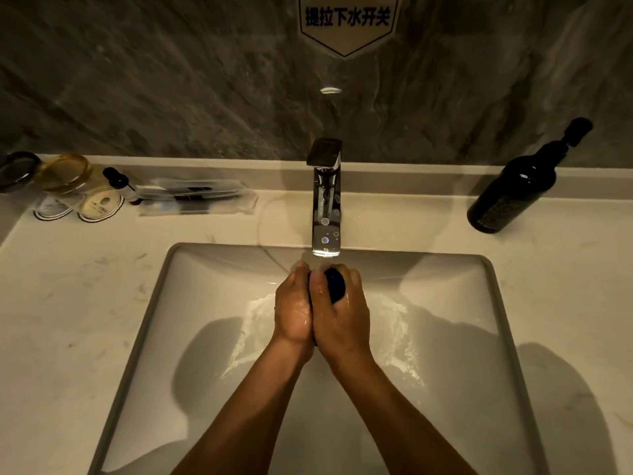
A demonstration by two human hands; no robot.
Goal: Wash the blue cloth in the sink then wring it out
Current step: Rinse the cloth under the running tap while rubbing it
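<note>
Blue cloth (335, 284): bunched between both palms, under the chrome faucet (326, 200) spout.
Left hand (293, 308): fingers curled closed on cloth.
Right hand (342, 311): fingers wrapped over cloth.
Sink (493, 303): basin open all round; rims well apart from hands.
Dark bottle (517, 190): 2 o'clock, on counter.

I have a single head-worn wide-angle view, looking forward and steeply down over the sink (493, 303). The faucet (326, 200) stands at twelve o'clock, the wall sign (347, 22) above it, and both forearms enter from six o'clock. The basin is close and the frame edges bend.
</note>
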